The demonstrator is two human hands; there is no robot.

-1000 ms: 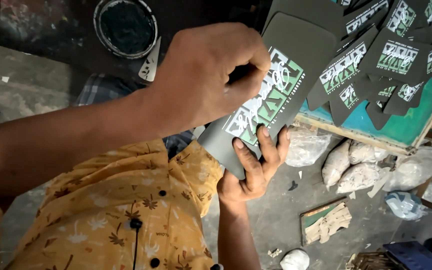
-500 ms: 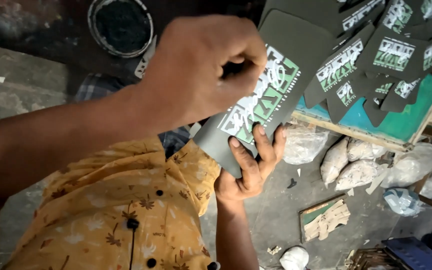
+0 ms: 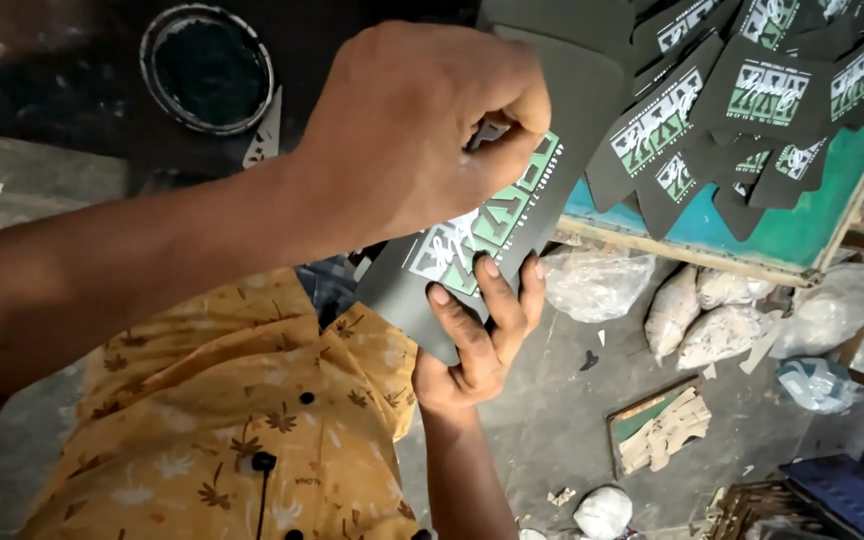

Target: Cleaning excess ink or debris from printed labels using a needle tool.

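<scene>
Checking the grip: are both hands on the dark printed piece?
Yes: the left hand pinches the dark printed piece from above while the right hand supports it underneath.

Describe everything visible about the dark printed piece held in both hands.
The dark printed piece is a flat, dark grey, flexible-looking sheet with rounded corners, bearing a green and white printed design. It is held tilted, slanting from upper right to lower left. The right hand supports its lower edge, fingers spread across the print. The left hand, closed in a fist, presses on its upper face, hiding part of the print. Whether that fist grips a tool cannot be told.
</scene>
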